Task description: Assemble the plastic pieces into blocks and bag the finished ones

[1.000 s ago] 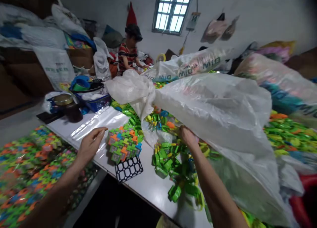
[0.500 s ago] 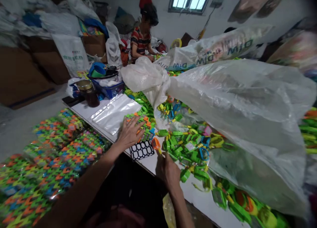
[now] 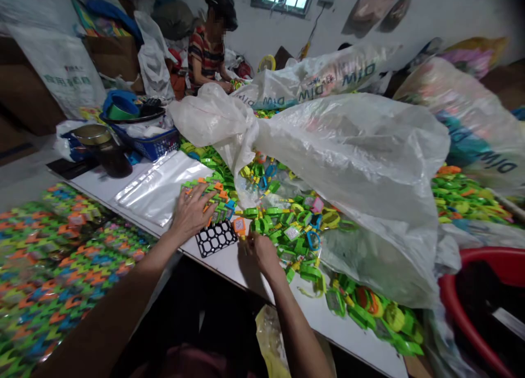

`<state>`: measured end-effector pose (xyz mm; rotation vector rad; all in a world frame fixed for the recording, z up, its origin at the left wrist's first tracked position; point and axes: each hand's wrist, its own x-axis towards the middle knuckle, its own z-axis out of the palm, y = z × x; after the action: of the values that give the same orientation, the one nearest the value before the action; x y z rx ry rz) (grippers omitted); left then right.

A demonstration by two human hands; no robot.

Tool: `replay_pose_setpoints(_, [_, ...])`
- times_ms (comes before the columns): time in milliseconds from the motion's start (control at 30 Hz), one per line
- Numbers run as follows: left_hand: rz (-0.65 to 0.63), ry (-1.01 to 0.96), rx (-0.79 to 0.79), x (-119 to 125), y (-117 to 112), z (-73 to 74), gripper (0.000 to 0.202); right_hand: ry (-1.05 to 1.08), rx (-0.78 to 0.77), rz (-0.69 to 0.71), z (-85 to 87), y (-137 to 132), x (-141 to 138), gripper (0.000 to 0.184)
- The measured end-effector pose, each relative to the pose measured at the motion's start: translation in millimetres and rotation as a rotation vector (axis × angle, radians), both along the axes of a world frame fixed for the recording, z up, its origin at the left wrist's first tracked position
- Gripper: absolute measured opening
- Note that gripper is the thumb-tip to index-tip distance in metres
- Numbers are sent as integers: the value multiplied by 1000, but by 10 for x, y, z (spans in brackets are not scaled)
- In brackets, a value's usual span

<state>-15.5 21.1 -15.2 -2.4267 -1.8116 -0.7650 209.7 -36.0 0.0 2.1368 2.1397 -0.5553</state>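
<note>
At frame centre, the left hand (image 3: 192,211) lies flat, fingers spread, on the cluster of small toys (image 3: 213,195) filling the black honeycomb tray (image 3: 216,238); its near cells are bare. The right hand (image 3: 260,249) pinches an orange toy (image 3: 239,225) beside the tray. The loose toy heap (image 3: 295,225) runs under the plastic bag (image 3: 348,164), partly hidden.

On the table (image 3: 246,290) we see a honeycomb tray (image 3: 216,237) near the front edge, with toy pieces (image 3: 205,195) stacked on its far part. Flat plastic sleeves (image 3: 158,189) lie to its left, a loose toy heap (image 3: 287,225) to its right, and a large bag (image 3: 348,159) behind the heap.
</note>
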Motion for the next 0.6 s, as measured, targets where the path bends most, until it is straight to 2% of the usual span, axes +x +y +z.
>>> replay_pose_setpoints(100, [-2, 5, 6, -16, 36, -34, 40, -48, 70, 78, 103, 297, -17, 27])
replay_pose_setpoints(233, [-22, 30, -6, -45, 46, -5, 40, -112, 108, 297, 204, 839, -216, 26])
replay_pose_setpoints(333, [-35, 49, -15, -62, -31, 60, 39, -96, 104, 357, 243, 997, -255, 23])
replay_pose_setpoints(400, [-35, 53, -7, -62, -130, 91, 38, -91, 170, 349, 209, 872, -141, 24])
replay_pose_setpoints(467, [-21, 59, 0, -55, -243, 98, 38, -52, 310, 331, 83, 547, 48, 27])
replay_pose_setpoints(533, [11, 59, 18, -45, -335, 83, 39, 42, 460, 351, -145, 85, 230, 29])
replay_pose_setpoints(600, [37, 48, 32, -32, -377, 55, 39, 158, 535, 416, -435, -380, 332, 29])
